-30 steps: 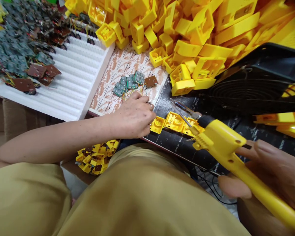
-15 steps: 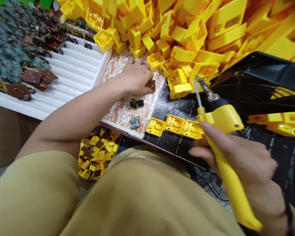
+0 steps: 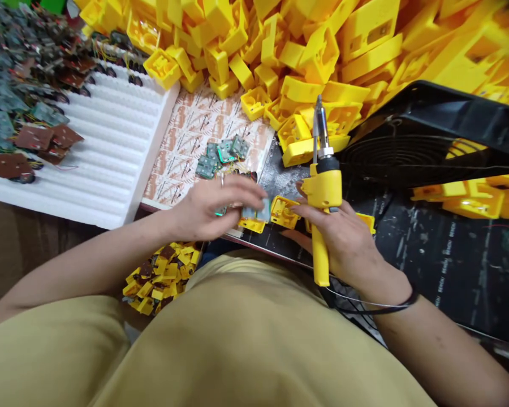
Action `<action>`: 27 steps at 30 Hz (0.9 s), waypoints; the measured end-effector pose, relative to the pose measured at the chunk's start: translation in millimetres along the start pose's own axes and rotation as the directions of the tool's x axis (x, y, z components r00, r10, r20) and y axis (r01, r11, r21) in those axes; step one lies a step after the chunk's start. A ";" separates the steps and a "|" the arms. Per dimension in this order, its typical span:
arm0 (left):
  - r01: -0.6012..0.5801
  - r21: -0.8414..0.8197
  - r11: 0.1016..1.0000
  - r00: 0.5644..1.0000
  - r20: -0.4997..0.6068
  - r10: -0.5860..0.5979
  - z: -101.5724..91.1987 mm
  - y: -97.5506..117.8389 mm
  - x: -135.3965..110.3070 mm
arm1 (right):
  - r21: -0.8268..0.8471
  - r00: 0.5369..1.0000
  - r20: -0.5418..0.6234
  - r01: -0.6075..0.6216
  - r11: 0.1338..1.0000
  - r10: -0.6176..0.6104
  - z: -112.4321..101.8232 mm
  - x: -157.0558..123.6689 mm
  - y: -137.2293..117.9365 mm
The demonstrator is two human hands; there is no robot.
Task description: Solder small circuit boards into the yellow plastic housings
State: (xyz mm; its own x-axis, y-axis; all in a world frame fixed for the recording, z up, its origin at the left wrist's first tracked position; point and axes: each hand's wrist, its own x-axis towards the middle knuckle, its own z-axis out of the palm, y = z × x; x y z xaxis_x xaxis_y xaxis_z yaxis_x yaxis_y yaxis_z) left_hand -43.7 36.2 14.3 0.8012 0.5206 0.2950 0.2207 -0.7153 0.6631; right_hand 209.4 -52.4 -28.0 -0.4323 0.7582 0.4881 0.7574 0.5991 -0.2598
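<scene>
My left hand (image 3: 210,206) pinches a small green circuit board (image 3: 257,211) and holds it over the leftmost of a row of small yellow housings (image 3: 282,211) at the near edge of the black mat (image 3: 428,249). My right hand (image 3: 343,243) grips a yellow soldering gun (image 3: 321,198) upright, its metal tip pointing away from me, while its fingertips touch the housings. A small cluster of green circuit boards (image 3: 223,152) lies on the patterned sheet (image 3: 186,141) just beyond my left hand.
A big heap of yellow plastic housings (image 3: 314,51) fills the back. A white ribbed foam tray (image 3: 110,147) with brown and green boards (image 3: 21,102) sits left. A black fan (image 3: 411,158) is at right. A bin of assembled yellow parts (image 3: 161,277) sits below the table edge.
My left hand came back from the patterned sheet to the row of housings with a green board. My right hand moved the soldering gun to upright, close beside the left hand.
</scene>
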 end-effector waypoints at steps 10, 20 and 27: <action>0.354 0.186 0.917 0.934 -0.018 -0.357 0.4 11.9 -4.4 | 0.041 0.993 -0.115 0.018 0.999 -0.013 -13.6 -6.7 0.0; 0.198 0.320 0.927 0.936 0.219 -0.276 -5.6 7.3 3.5 | 0.039 0.992 -0.117 0.055 0.998 -0.050 -19.4 -8.8 3.7; -0.045 0.606 0.794 0.897 0.375 -0.235 -1.8 14.0 15.0 | 0.070 0.993 -0.060 -0.093 0.993 0.097 -45.1 -8.8 -10.8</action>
State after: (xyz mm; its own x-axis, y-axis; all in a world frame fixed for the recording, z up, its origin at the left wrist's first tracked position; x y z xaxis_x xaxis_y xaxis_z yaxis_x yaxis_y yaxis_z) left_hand -29.6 34.8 29.3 0.8751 0.4604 -0.1492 0.4763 -0.8740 0.0964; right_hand 227.1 -77.1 8.1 -0.3264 0.7961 0.5096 0.7583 0.5424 -0.3616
